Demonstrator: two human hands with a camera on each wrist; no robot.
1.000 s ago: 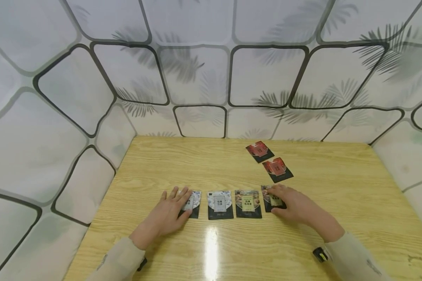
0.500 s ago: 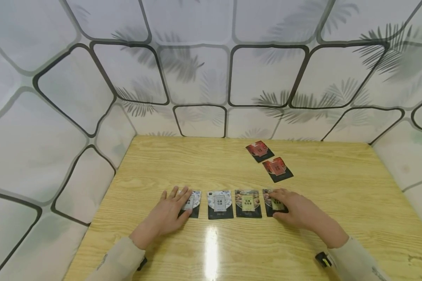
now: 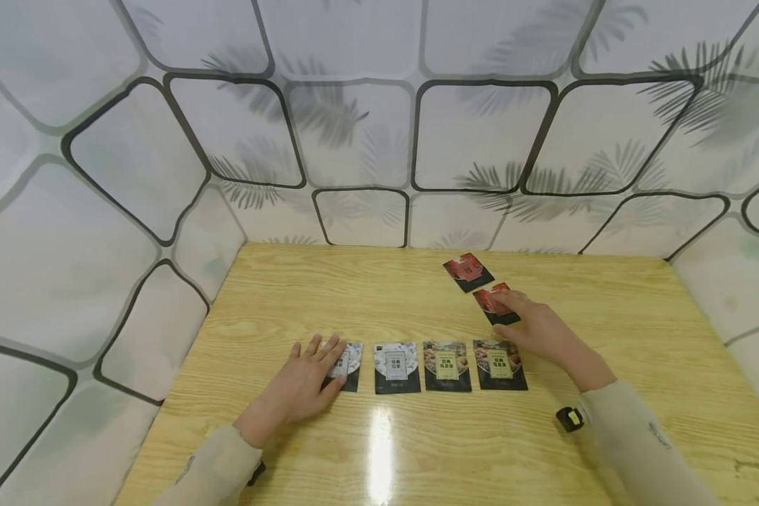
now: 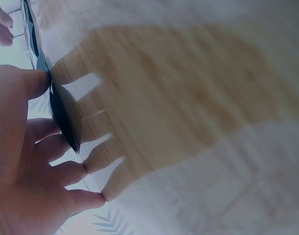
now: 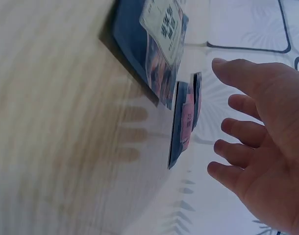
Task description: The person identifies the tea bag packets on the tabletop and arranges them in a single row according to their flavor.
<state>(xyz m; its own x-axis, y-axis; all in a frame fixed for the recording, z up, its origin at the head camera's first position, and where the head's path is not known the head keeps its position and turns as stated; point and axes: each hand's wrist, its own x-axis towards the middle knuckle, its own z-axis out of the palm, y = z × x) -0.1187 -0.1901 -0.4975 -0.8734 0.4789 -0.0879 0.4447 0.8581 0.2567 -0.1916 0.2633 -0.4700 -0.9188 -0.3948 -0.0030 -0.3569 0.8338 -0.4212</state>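
Note:
My left hand rests with spread fingers on the leftmost white-and-black sachet. From the left wrist, the thumb and fingertips show against the dark sachet's edge. To its right lie a second white-and-black sachet and two brown-patterned sachets with yellow labels, the left one and the right one. My right hand hovers above the nearer red-and-black sachet, fingers loosely bent and holding nothing. In the right wrist view, a gap separates the fingers from this red sachet.
A farther red-and-black sachet lies at the back, corner to corner with the nearer one. The wood-grain table meets a patterned wall covering behind and at both sides. Light glares off the table's front.
My right hand has slid the right brown sachet slightly toward me and to the right, let go of it, and moved up over the nearer red sachet. My left hand stays put.

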